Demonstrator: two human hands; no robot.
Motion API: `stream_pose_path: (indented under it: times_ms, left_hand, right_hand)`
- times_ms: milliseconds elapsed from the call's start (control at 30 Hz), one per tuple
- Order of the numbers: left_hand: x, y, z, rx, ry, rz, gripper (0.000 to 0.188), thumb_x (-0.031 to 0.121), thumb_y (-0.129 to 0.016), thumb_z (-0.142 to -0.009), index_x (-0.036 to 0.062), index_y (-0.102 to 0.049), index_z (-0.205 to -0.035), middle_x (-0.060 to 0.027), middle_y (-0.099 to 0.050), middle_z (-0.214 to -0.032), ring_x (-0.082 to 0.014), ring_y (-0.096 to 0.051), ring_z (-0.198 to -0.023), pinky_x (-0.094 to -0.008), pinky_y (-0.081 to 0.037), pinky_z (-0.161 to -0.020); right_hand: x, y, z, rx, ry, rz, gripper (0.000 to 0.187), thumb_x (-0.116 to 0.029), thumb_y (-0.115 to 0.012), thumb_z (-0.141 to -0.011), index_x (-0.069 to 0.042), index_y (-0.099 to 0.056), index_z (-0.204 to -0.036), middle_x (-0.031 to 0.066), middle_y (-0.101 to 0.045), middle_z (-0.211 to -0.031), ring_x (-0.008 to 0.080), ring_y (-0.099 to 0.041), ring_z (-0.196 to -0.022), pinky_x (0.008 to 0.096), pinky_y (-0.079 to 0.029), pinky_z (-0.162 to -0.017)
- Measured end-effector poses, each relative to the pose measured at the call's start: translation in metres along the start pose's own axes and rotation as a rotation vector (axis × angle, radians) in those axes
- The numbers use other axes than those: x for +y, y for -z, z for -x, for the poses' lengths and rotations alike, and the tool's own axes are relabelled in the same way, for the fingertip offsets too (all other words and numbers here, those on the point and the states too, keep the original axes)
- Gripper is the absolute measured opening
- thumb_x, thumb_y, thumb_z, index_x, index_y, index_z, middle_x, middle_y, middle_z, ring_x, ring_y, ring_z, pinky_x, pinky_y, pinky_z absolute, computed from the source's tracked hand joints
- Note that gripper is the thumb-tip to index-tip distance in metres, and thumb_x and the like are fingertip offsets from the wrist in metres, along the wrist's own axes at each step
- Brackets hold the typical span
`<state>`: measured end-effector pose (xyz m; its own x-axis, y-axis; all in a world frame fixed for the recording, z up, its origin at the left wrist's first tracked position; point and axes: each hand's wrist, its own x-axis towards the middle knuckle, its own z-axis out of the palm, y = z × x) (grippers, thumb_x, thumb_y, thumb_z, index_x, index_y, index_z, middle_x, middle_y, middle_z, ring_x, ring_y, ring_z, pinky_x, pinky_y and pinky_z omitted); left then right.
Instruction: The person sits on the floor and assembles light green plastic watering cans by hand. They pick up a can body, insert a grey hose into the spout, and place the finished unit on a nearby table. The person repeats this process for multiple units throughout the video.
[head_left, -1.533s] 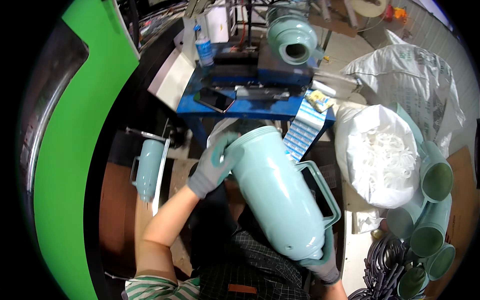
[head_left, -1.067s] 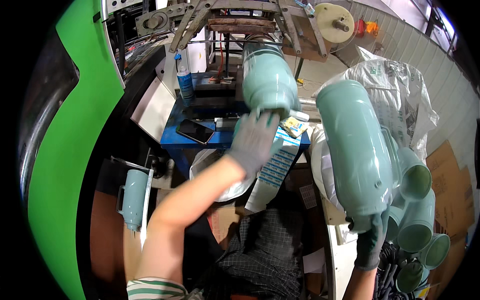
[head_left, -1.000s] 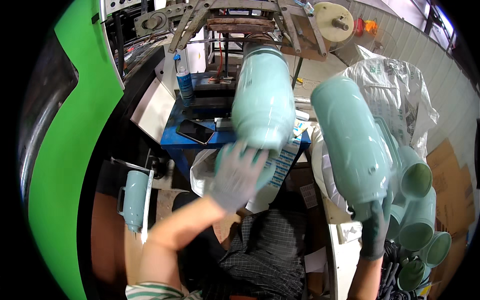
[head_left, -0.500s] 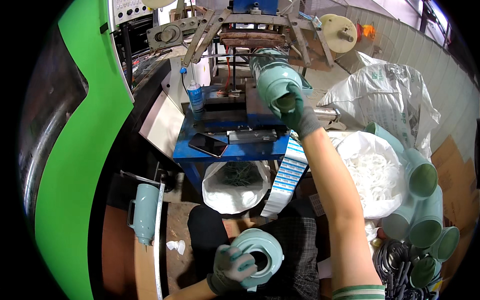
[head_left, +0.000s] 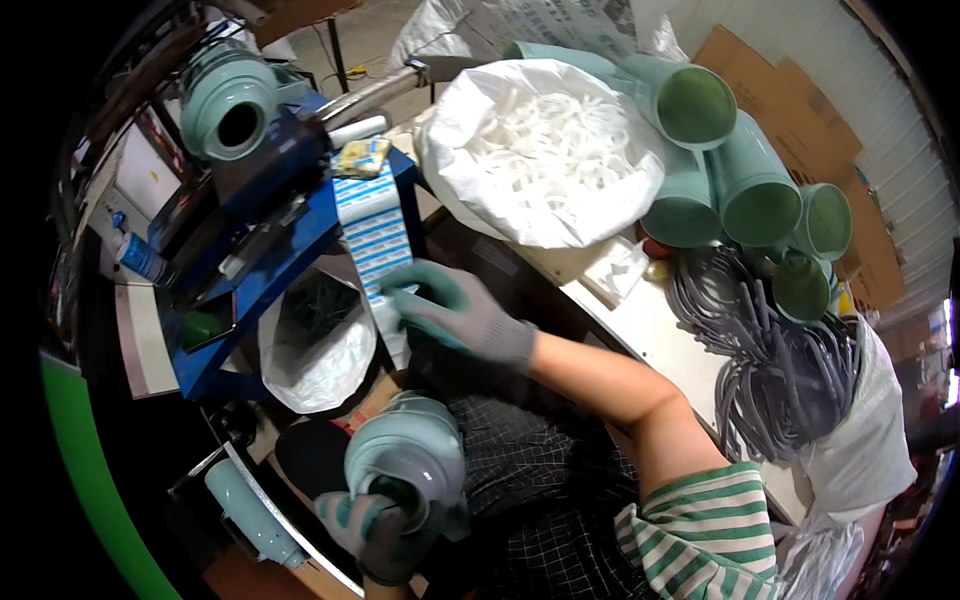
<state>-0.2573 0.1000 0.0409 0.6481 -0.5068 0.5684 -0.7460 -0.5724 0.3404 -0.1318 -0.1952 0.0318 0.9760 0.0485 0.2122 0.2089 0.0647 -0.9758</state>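
Closing gloved fingers on the mouth of a pale green casing [head_left: 395, 445], the person's left hand [head_left: 358, 525] grips it at the lap, where it stands with its opening facing up. The right hand [head_left: 452, 310], gloved too, is partly open, thumb and curved fingers apart, beside a strip of blue-and-white labels [head_left: 370, 225]; whether it touches the strip cannot be told

Left hand [head_left: 362, 530] partly hides mouth of teal jug [head_left: 408, 440]; white sack [head_left: 530, 228] partly hides left edge of tabletop [head_left: 665, 345]; green panel [head_left: 92, 470] cut off.
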Motion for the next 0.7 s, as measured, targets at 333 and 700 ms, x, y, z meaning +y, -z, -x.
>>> stream_pose_path:
  times_ms: [333,700]
  left_hand:
    - [0.007,0.001,-0.019,-0.003,-0.166,0.178,0.033,0.028,-0.083,-0.054,0.0198,-0.061,-0.077,-0.0038,-0.062,-0.081,-0.0295,-0.057,-0.078,-0.0505,-0.04,-0.074]
    - [0.034,-0.013,-0.009,-0.074,-0.214,0.143,0.057,0.028,-0.097,-0.053,0.0194,-0.057,-0.092,-0.0058,-0.063,-0.094,-0.0355,-0.055,-0.087,-0.0507,-0.039,-0.075]
  right_hand:
    - [-0.005,0.264,0.225,1.163,-0.341,1.587,0.045,-0.043,-0.07,-0.095,-0.007,-0.068,-0.122,0.0198,-0.07,-0.119,0.04,-0.07,-0.103,0.0487,-0.056,-0.09]
    - [-0.018,0.293,0.294,0.989,-0.501,1.543,0.051,-0.047,-0.076,-0.089,-0.011,-0.068,-0.124,0.0182,-0.067,-0.12,0.0372,-0.069,-0.108,0.0463,-0.055,-0.09]
